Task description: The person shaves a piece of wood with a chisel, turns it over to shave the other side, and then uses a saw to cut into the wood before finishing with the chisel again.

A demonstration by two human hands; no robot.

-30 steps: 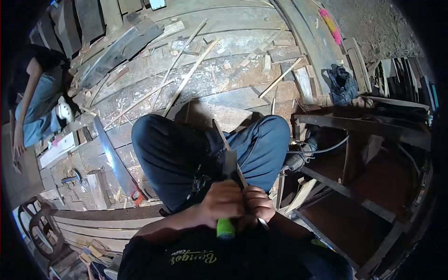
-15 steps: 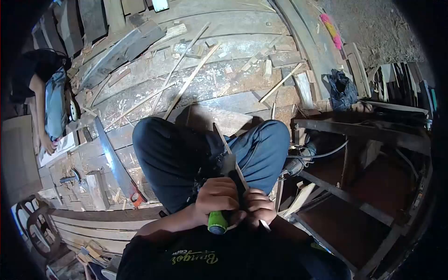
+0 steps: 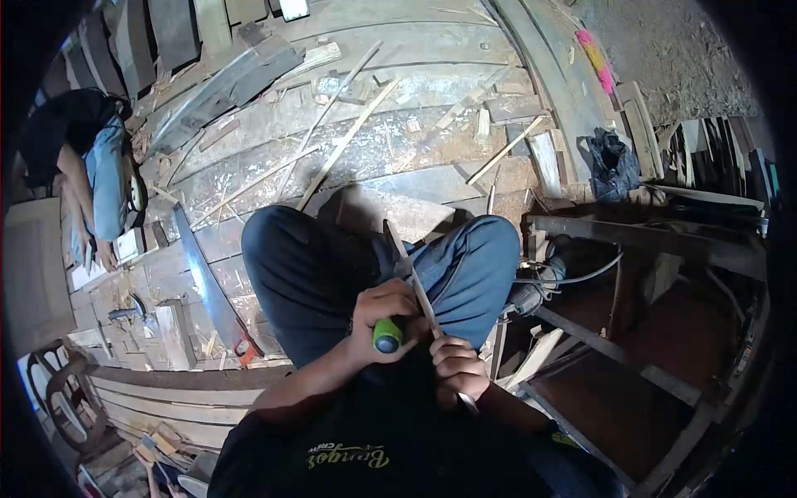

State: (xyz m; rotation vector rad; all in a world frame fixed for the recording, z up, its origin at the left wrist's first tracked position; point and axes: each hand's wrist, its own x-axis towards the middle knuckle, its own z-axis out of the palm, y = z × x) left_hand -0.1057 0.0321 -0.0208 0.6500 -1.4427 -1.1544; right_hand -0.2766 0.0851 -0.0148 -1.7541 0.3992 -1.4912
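Observation:
My left hand (image 3: 382,314) is closed around the green handle (image 3: 387,334) of a tool, its dark butt end facing me; the tool's working end is hidden behind my fingers. Close beside it, my right hand (image 3: 458,369) grips the lower part of a long, narrow strip (image 3: 422,297) with a pale edge. The strip slants up between my knees and tapers to a dark tip. A short end of it shows below my right fist. My left fingers are right at the strip's side, above my right hand.
A handsaw (image 3: 206,278) with an orange handle lies left of my knee. Thin wood sticks (image 3: 347,145) and scraps cover the plank floor (image 3: 357,50). A person (image 3: 79,153) crouches at the left. A dark wooden frame (image 3: 647,236) and a black plastic bag (image 3: 612,166) are at right.
My left hand has moved forward along the strip with the green-handled tool, away from my body. My right hand has shifted slightly towards me. At the left, the other person's hands have moved.

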